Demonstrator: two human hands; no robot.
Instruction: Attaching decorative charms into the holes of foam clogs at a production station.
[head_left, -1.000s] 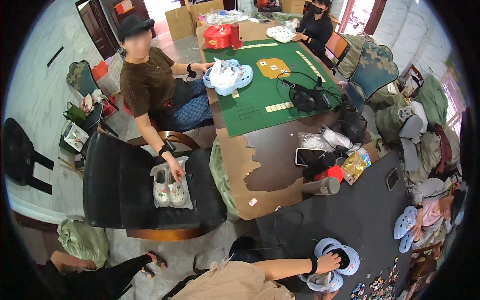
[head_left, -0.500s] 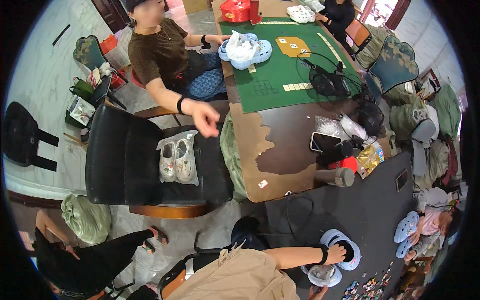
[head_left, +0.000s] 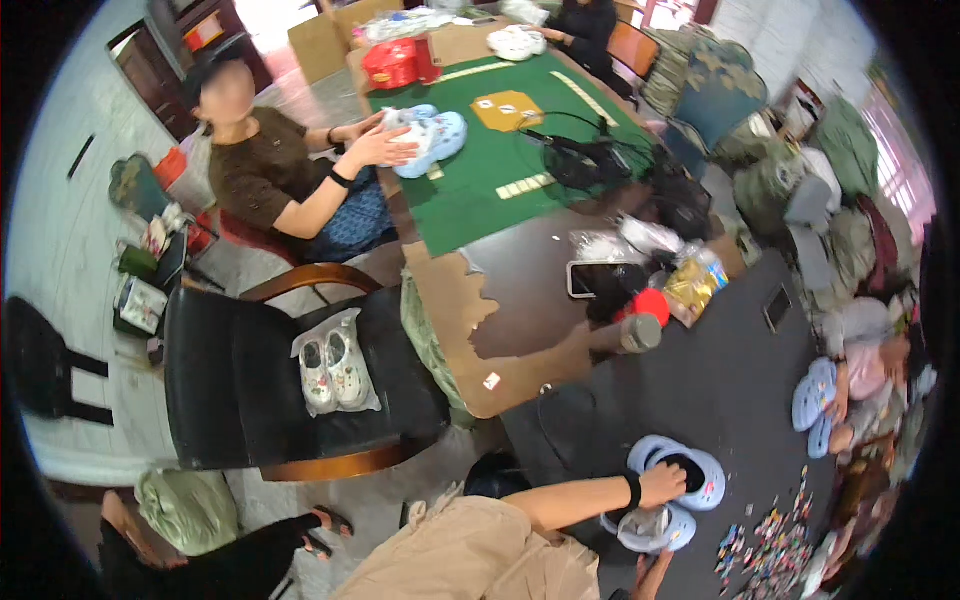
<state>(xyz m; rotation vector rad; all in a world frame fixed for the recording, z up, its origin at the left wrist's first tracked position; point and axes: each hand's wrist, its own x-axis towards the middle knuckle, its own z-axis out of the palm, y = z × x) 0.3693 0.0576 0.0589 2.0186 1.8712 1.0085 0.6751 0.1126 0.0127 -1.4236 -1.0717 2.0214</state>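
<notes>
Several light blue clogs lie together on the dark table at the lower right. My left hand point(head_left: 664, 484), with a black band on its wrist, is closed at the opening of one blue clog point(head_left: 708, 484) with charms on it. Its fingertips are partly hidden in the dark opening. Just below, a second blue clog point(head_left: 679, 528) has whitish stuffing point(head_left: 643, 524) in it. My right hand point(head_left: 654, 574) grips that clog's near edge, mostly cut off by the lower rim. Part of another blue clog point(head_left: 648, 452) shows behind.
Small colourful charms point(head_left: 770, 545) are scattered beside the clogs. A co-worker at the right handles blue clogs point(head_left: 815, 395); another sits by the green mat point(head_left: 460, 220) with wrapped blue clogs point(head_left: 430, 140). A grey flask point(head_left: 640, 333), phone point(head_left: 590, 280) and bagged white clogs point(head_left: 337, 370) are around.
The whole view has shifted and turned slightly. The seated co-worker has brought the outstretched hand back to the wrapped clogs. My hands stay at the same clogs.
</notes>
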